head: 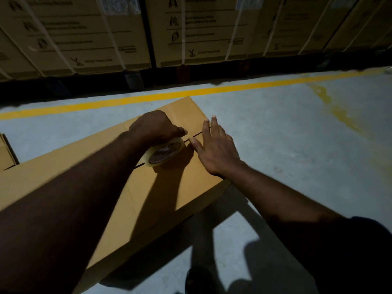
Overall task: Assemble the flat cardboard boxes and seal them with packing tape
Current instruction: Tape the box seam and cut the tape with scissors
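Note:
A brown cardboard box (165,194) stands on the floor in front of me with its top flaps folded down, a dark seam running between them. My left hand (154,127) grips a roll of clear packing tape (164,152) that sits on the seam near the box's far end. My right hand (214,148) lies flat with straight fingers on the flap just right of the roll, its thumb close to the seam. My left forearm hides much of the box's near left part.
Another cardboard box (6,155) shows at the left edge. Large strapped cartons (201,32) line the back wall behind a yellow floor line (148,97). Grey concrete floor (297,134) lies to the right. A dark shoe (197,281) is at the bottom.

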Demonstrator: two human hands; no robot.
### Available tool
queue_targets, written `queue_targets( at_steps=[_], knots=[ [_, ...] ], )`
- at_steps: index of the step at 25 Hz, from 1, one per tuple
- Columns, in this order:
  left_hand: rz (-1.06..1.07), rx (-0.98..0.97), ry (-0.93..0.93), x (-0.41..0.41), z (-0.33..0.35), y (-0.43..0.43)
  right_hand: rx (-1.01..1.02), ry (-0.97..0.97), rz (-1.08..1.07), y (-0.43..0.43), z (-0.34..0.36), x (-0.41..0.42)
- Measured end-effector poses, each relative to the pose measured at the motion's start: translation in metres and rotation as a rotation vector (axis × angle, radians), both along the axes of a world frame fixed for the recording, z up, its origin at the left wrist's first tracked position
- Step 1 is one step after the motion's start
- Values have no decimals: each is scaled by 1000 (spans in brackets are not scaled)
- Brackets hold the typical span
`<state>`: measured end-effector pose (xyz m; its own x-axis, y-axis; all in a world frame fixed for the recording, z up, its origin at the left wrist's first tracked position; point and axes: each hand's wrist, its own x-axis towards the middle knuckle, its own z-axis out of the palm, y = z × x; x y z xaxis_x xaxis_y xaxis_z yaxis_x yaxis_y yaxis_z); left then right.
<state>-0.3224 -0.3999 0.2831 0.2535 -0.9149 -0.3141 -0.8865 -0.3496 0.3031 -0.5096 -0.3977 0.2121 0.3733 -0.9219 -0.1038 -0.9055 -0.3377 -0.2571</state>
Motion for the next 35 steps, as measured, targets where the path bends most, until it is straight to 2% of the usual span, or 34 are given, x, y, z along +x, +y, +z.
queue_targets(
  at_steps=[3,5,10,13,18,24,28,33,35],
  knots=[
    [-191,44,68,13,32,23,23,-34,10,-3,1,-5],
    [-270,129,-11,37,54,42,43,-19,22,-4,1,-6],
    [-233,213,-145,83,54,69,8,2,51,-1,1,-7],
    [-207,161,-182,79,37,69,-85,100,191,-1,-1,-5],
    [-68,137,-215,71,16,64,-49,142,358,27,-4,29],
    [-23,151,-332,54,9,58,-56,127,388,44,-4,51],
    [-56,185,-315,50,10,54,-51,106,452,65,-14,75],
    [-256,272,-157,76,33,73,-8,64,421,67,-9,75],
    [-279,329,-155,96,46,91,16,82,418,68,-9,76]
  ],
)
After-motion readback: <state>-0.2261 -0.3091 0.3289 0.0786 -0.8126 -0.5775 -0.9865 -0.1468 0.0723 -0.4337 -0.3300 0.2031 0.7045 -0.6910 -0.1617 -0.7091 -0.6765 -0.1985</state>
